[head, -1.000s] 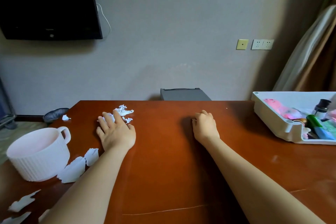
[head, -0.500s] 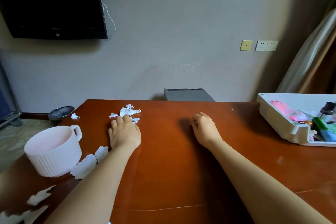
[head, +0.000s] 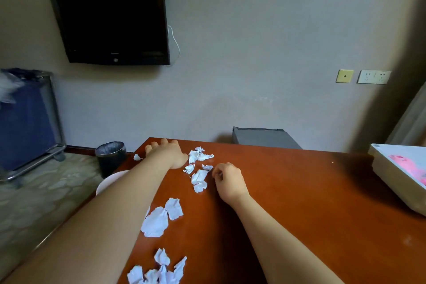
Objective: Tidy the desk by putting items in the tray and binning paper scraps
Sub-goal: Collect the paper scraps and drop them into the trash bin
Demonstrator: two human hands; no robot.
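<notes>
Reddish-brown wood fills the lower right of the frame: your desk (head: 299, 203), with white paper scraps in three clusters down its left side. The far cluster (head: 198, 168), at frame centre, holds about six crumpled bits; the middle one (head: 161, 218) has two larger torn pieces; the nearest (head: 159, 270), at the bottom edge, about five. One stray scrap (head: 137, 157) lies alone by the desk's far left corner.

Your left hand (head: 167, 152) reaches to that far corner, palm down and fingers spread, holding nothing; the stray scrap is just left of its wrist and the far cluster just right of it. Your right hand (head: 228, 180) rests on the desk with fingers curled loosely, fingertips at the right edge of the far cluster; you cannot tell whether they pinch a piece.

One white tray (head: 391, 175) sits at the right edge, something pink inside. One dark waste bin (head: 110, 157) stands on the floor left of the desk. One white cup (head: 108, 183) peeks out from under your left forearm.
</notes>
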